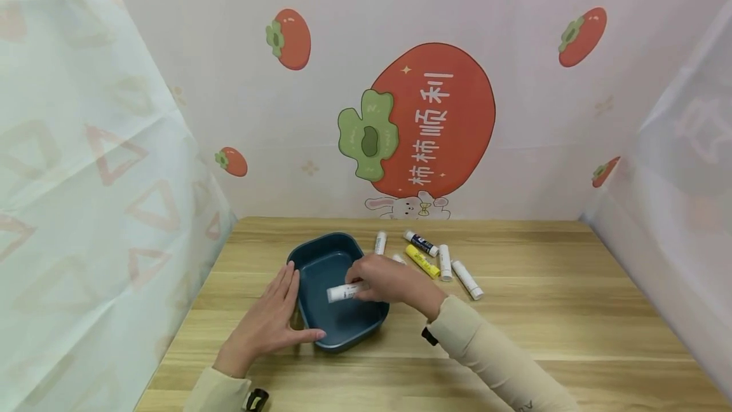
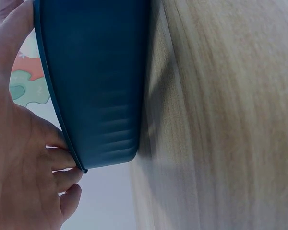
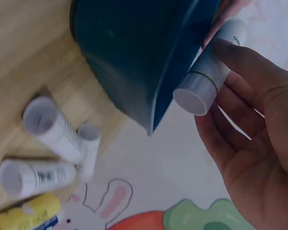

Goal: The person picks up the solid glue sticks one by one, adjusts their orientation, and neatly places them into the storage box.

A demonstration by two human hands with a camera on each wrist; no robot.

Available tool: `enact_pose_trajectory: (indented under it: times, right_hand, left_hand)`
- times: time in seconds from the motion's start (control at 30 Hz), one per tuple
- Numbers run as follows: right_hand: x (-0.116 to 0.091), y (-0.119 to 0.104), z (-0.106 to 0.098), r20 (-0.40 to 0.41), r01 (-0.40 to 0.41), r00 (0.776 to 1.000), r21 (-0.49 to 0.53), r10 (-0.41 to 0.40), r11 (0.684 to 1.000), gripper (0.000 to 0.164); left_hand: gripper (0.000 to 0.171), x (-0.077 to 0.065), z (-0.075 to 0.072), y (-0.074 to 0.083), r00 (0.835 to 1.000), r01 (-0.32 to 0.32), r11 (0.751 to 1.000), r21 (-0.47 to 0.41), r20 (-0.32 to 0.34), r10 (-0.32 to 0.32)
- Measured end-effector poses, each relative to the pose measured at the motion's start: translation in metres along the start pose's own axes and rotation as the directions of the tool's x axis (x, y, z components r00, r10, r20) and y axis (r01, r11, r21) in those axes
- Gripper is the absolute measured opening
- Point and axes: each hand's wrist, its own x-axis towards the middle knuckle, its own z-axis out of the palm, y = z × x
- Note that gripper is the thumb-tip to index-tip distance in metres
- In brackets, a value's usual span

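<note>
A dark blue square plastic bin (image 1: pixel 317 278) stands on the wooden table, left of centre. My left hand (image 1: pixel 271 316) rests against its left side, fingers laid along the rim and thumb at the near edge. With thumb and fingers, my right hand (image 1: pixel 380 278) holds a white glue stick (image 1: pixel 341 292) over the bin; in the right wrist view the clear-ended glue stick (image 3: pixel 197 93) is above the rim. Right of the bin lie a yellow glue stick (image 1: pixel 422 262), a navy-labelled glue stick (image 1: pixel 421 243) and several white glue sticks (image 1: pixel 467 280), one partly hidden behind my right hand.
The wooden table (image 1: pixel 549 310) reaches back to a hanging cloth (image 1: pixel 526 145) printed with persimmons and a rabbit. Pale cloth sides (image 1: pixel 103 208) stand at left and right. A dark band (image 1: pixel 255 399) is on the left wrist.
</note>
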Motion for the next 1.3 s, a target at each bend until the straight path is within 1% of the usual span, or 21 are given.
enact_pose_trajectory:
  times: [0.1, 0.2, 0.33, 0.47, 0.6, 0.83, 0.97, 1.07, 1.2, 1.3]
  right_hand:
    - [0.007, -0.003, 0.009, 0.043, 0.025, 0.999, -0.054, -0.023, 0.998, 0.016]
    - [0.010, -0.004, 0.018, 0.077, 0.030, 0.997, -0.078, -0.024, 0.996, 0.016]
    - [0.012, -0.005, 0.029, 0.112, 0.029, 0.993, -0.070, -0.021, 0.997, 0.011]
    - [0.012, -0.006, 0.039, 0.156, 0.025, 0.988, -0.057, -0.016, 0.998, 0.005]
    - [0.012, -0.008, 0.046, 0.192, 0.005, 0.981, -0.054, 0.005, 0.999, 0.005]
    - [0.011, -0.010, 0.046, 0.242, -0.003, 0.970, -0.045, 0.013, 0.999, 0.004]
    - [0.011, -0.010, 0.043, 0.287, -0.014, 0.958, -0.036, 0.024, 0.999, 0.008]
    - [0.011, -0.009, 0.042, 0.311, -0.038, 0.949, -0.017, 0.042, 0.999, 0.010]
    - [0.011, -0.008, 0.041, 0.325, -0.065, 0.944, 0.011, 0.058, 0.998, 0.013]
    - [0.011, -0.009, 0.041, 0.328, -0.066, 0.943, 0.026, 0.054, 0.997, 0.016]
  left_hand:
    - [0.132, 0.001, 0.000, 0.000, 1.000, -0.007, 1.000, 0.004, -0.006, 0.007]
    - [0.131, 0.002, 0.000, 0.001, 1.000, -0.020, 1.000, 0.009, -0.015, 0.020]
    - [0.131, 0.004, -0.001, 0.002, 0.999, -0.032, 0.999, 0.009, -0.019, 0.033]
    - [0.131, 0.004, -0.001, 0.003, 1.000, -0.030, 1.000, 0.007, -0.009, 0.030]
    - [0.132, 0.004, -0.002, 0.003, 1.000, -0.022, 1.000, -0.002, 0.001, 0.022]
    - [0.132, 0.004, -0.004, 0.004, 1.000, -0.019, 1.000, -0.006, 0.002, 0.019]
    - [0.132, 0.004, -0.003, 0.003, 1.000, -0.021, 1.000, 0.004, -0.001, 0.021]
    - [0.131, 0.004, -0.002, 0.003, 1.000, -0.020, 1.000, 0.009, -0.002, 0.020]
    - [0.131, 0.003, -0.001, 0.002, 1.000, -0.015, 1.000, 0.010, -0.001, 0.015]
    - [0.132, 0.001, -0.001, 0.002, 1.000, -0.011, 1.000, 0.008, 0.003, 0.011]
